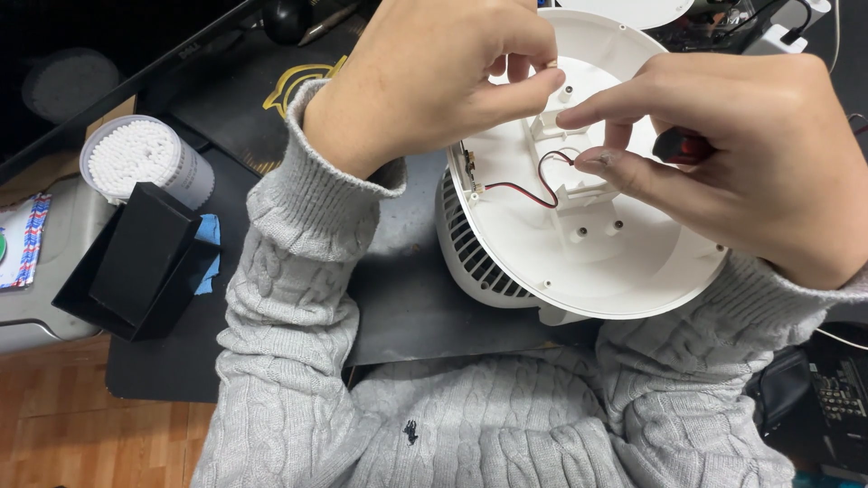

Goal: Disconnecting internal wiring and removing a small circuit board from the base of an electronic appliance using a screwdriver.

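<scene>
A white round fan housing (624, 271) lies open-side up on a dark mat (407, 298), its slatted grille (475, 262) facing me. Inside it, red and black wires (529, 192) run from a small board at the rim to a white bracket (553, 122). My left hand (425, 81) hovers over the housing's far part, thumb and fingers pinched on what looks like a tiny pale piece just above the bracket. My right hand (750, 163) keeps a red-and-black tool handle (680, 145) tucked in its palm while index finger and thumb reach to the bracket and wires.
A round tub of cotton swabs (145, 158) stands at the left, with a black box (145, 258) and a scrap of blue tape (210, 230) beside it. A grey case (45, 271) sits at the far left. Cables and dark gear crowd the right edge (836, 389).
</scene>
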